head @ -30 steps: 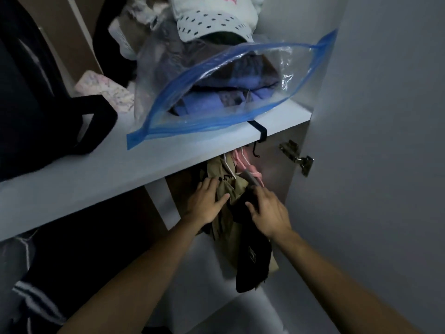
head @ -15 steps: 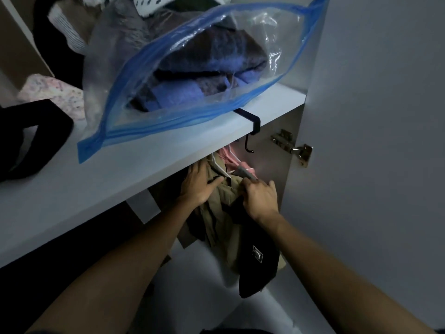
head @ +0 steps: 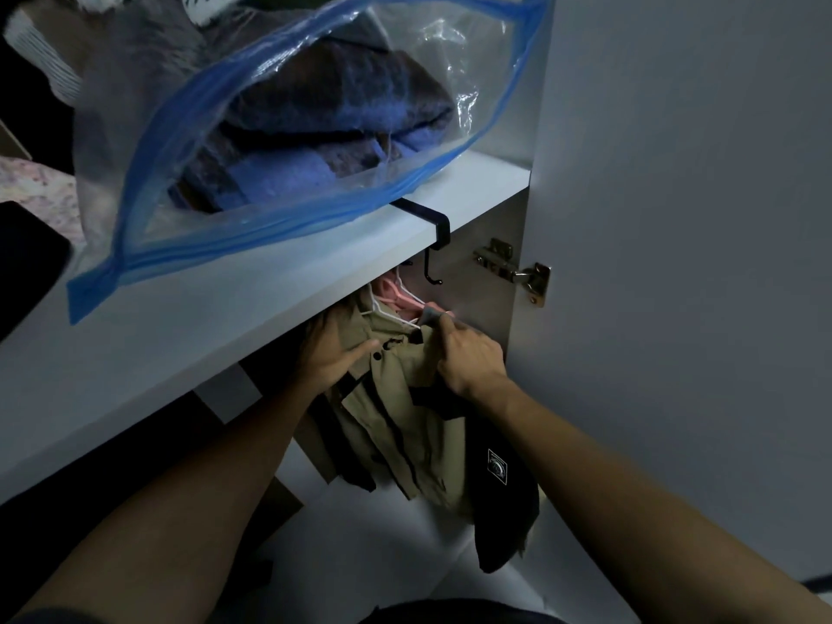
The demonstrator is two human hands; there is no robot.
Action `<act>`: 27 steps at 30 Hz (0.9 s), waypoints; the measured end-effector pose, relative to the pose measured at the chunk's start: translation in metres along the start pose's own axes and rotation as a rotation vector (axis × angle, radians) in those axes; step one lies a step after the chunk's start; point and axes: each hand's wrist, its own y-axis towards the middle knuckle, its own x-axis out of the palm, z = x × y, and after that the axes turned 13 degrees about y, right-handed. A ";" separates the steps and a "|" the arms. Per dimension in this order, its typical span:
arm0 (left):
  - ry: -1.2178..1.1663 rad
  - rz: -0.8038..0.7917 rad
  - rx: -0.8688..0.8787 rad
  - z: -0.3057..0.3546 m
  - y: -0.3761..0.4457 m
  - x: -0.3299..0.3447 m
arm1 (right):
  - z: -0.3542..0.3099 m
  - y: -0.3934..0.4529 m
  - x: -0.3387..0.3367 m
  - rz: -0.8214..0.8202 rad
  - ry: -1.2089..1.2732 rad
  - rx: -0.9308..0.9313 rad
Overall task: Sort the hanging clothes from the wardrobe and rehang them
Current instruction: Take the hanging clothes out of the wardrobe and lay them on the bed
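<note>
Fingers (head: 439, 324) of right hand (head: 470, 358) grip khaki shirt (head: 396, 425) collar.

We are looking at a white wardrobe shelf (head: 252, 308) that is carrying a clear zip bag with blue edges (head: 288, 141), which is holding folded blue and dark knitwear. A black hook (head: 432, 236) is clipping over the shelf's front edge. At the far left a floral cloth (head: 31, 191) is lying beside a black item (head: 27, 263).
</note>
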 end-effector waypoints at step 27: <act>0.231 0.571 -0.037 -0.058 -0.088 -0.054 | -0.014 0.002 -0.007 0.179 0.090 -0.131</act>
